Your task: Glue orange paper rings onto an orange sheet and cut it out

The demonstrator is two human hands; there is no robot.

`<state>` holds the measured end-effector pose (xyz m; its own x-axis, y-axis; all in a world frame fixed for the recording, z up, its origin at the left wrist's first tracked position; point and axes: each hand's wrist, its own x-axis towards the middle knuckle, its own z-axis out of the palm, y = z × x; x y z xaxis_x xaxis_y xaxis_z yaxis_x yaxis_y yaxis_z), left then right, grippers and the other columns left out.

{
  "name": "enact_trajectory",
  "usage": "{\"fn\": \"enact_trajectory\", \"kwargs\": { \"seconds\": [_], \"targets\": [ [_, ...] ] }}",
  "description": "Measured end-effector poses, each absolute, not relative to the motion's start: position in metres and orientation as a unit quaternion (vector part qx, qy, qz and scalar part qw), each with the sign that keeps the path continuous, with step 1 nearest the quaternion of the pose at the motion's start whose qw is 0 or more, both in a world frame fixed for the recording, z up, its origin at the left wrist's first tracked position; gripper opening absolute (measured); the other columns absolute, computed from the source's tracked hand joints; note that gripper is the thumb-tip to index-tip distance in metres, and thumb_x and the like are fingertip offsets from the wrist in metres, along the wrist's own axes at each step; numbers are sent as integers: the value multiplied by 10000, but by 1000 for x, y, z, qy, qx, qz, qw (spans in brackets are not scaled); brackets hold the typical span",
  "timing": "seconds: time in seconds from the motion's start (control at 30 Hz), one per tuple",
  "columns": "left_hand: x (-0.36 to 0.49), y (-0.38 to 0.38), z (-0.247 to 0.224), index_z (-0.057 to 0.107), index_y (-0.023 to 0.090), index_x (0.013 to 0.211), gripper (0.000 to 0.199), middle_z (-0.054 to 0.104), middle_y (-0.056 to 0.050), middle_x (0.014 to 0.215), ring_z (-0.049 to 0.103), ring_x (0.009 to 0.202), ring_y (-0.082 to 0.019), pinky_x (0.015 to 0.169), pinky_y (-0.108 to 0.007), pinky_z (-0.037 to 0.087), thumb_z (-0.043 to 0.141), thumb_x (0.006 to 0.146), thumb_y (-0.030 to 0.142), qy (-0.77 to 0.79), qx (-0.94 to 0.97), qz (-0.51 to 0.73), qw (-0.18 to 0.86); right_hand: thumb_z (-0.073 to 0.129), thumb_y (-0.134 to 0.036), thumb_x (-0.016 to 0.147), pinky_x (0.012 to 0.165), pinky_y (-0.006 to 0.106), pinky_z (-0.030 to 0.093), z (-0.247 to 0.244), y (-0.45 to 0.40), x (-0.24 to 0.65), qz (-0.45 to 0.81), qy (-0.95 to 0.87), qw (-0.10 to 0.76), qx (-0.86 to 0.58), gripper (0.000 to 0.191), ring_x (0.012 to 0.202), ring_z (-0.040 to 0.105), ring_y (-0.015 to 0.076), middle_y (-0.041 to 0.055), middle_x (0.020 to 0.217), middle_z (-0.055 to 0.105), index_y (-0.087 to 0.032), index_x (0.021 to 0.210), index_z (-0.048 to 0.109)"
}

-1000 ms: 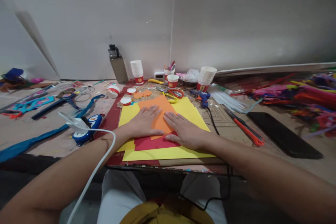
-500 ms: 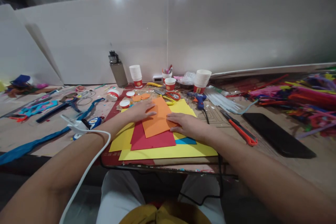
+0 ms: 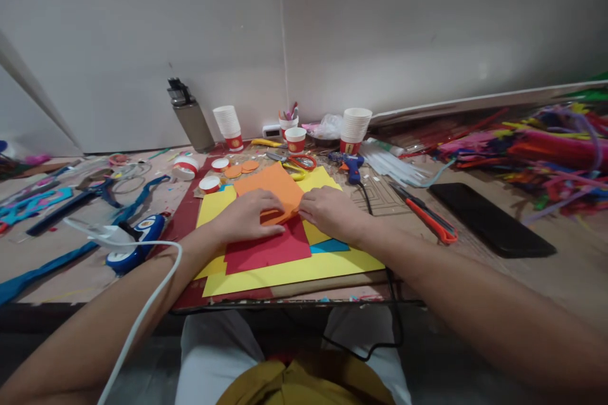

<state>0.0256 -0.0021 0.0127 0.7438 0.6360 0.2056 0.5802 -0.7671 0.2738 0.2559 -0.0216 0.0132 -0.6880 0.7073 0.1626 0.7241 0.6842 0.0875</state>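
Observation:
An orange sheet of paper (image 3: 270, 180) lies over a red sheet (image 3: 268, 247), with yellow sheets (image 3: 294, 275) and a bit of blue paper (image 3: 330, 245) beneath. Its near edge is lifted and bends upward. My left hand (image 3: 249, 214) holds that edge at the left, fingers over the paper and thumb at the near side. At the sheet's right corner, the bent fingers of my right hand (image 3: 325, 209) pinch the paper. Orange paper discs (image 3: 241, 169) lie just behind the sheets.
Behind stand stacked paper cups (image 3: 355, 130), scissors (image 3: 299, 162) and a blue glue gun (image 3: 352, 168). To the right are a red utility knife (image 3: 430, 218), a black phone (image 3: 491, 218) and colourful pipe cleaners (image 3: 555, 152). A white cable (image 3: 166, 278) crosses my left forearm.
Both hands have gone from resting flat on the orange sheet to gripping its near edge, which has come up off the red sheet. The view has tilted down and turned slightly right.

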Motion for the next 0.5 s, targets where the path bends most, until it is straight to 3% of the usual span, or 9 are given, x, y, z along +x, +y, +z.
{"fn": "enact_trajectory", "kwargs": {
  "seconds": [0.17, 0.33, 0.4, 0.5],
  "targets": [
    [16, -5, 25, 727, 209, 864, 286, 710, -77, 913, 625, 877, -213, 792, -350, 454, 476, 930, 329, 299, 949, 96, -10, 500, -283, 956, 749, 326, 390, 12, -19, 257, -47, -910, 77, -404, 243, 894, 626, 219, 89, 952, 710, -164, 933, 711],
    [6, -6, 29, 705, 206, 916, 349, 715, -54, 937, 645, 849, -193, 768, -314, 492, 521, 894, 501, 377, 913, 127, 93, 543, -245, 936, 813, 316, 421, 10, -15, 262, 4, -921, 91, -377, 209, 982, 612, 213, 80, 1041, 700, -182, 1017, 725],
    [2, 1, 23, 694, 200, 1019, 415, 699, -76, 1086, 637, 993, -222, 882, -350, 495, 472, 905, 531, 424, 884, 169, 100, 513, -200, 939, 804, 319, 431, 10, -16, 261, -3, -919, 94, -383, 224, 981, 609, 214, 83, 1041, 697, -181, 1003, 727],
    [-3, 13, 9, 585, 163, 1274, 558, 544, -126, 1390, 476, 1302, -269, 1115, -430, 350, 442, 903, 554, 446, 873, 174, 96, 477, -155, 933, 777, 316, 455, 11, -20, 258, -24, -909, 125, -397, 236, 993, 599, 218, 102, 1048, 683, -162, 986, 707]
  ]
}}
